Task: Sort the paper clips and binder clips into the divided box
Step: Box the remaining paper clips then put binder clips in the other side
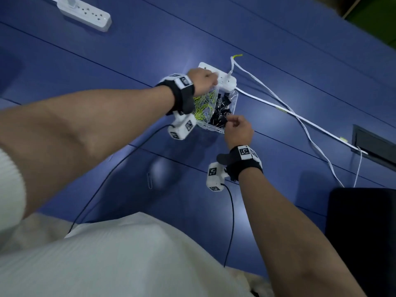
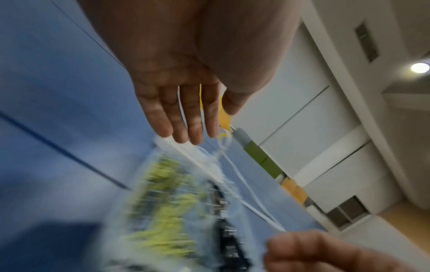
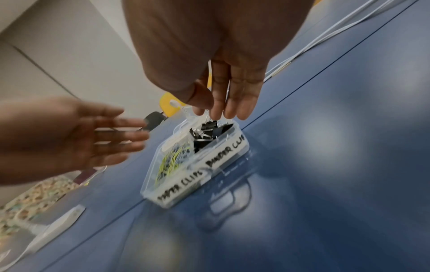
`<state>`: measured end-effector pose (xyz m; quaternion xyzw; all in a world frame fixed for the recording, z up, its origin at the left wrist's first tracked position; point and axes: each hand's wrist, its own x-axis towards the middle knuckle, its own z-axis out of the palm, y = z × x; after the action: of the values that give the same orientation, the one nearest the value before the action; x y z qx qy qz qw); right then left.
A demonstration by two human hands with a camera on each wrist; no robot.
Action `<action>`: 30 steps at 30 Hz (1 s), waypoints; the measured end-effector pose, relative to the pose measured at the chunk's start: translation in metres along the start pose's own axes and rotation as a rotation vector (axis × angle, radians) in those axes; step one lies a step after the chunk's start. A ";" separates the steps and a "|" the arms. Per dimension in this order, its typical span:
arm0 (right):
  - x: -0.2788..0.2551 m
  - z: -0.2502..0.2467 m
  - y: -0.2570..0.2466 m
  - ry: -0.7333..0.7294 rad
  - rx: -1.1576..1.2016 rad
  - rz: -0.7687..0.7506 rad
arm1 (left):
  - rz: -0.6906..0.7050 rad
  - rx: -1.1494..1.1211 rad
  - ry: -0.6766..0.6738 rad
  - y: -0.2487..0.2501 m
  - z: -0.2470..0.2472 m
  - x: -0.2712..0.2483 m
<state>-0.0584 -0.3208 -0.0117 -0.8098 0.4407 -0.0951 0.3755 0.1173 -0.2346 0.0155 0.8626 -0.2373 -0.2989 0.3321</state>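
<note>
A clear divided box (image 1: 234, 103) stands on the blue table, with yellow-green paper clips (image 1: 204, 106) in its left half and black binder clips (image 1: 220, 113) in its right half. My left hand (image 1: 211, 81) hovers over the box's far end with straight, relaxed fingers (image 2: 186, 128) and holds nothing. At the near right corner, my right hand (image 1: 230, 121) pinches a black binder clip (image 3: 209, 124) by its wire handle just above the binder clip pile (image 3: 207, 137). The front wall (image 3: 209, 171) carries handwritten labels. One loose paper clip (image 1: 150, 181) lies on the table nearer to me.
A white power strip (image 1: 225, 79) sits right behind the box, with white cables (image 1: 300, 116) running off to the right. Another power strip (image 1: 85, 12) lies far left. A black object (image 1: 362, 232) and a recessed cable slot (image 1: 375, 146) are at the right edge.
</note>
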 end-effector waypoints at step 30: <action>-0.100 0.122 -0.050 -0.490 0.342 0.233 | 0.196 0.188 0.065 -0.179 -0.028 -0.158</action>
<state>-0.0264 -0.1614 -0.0448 -0.6778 0.4046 0.0736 0.6095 0.0624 -0.0071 -0.0394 0.8718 -0.3367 -0.2132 0.2849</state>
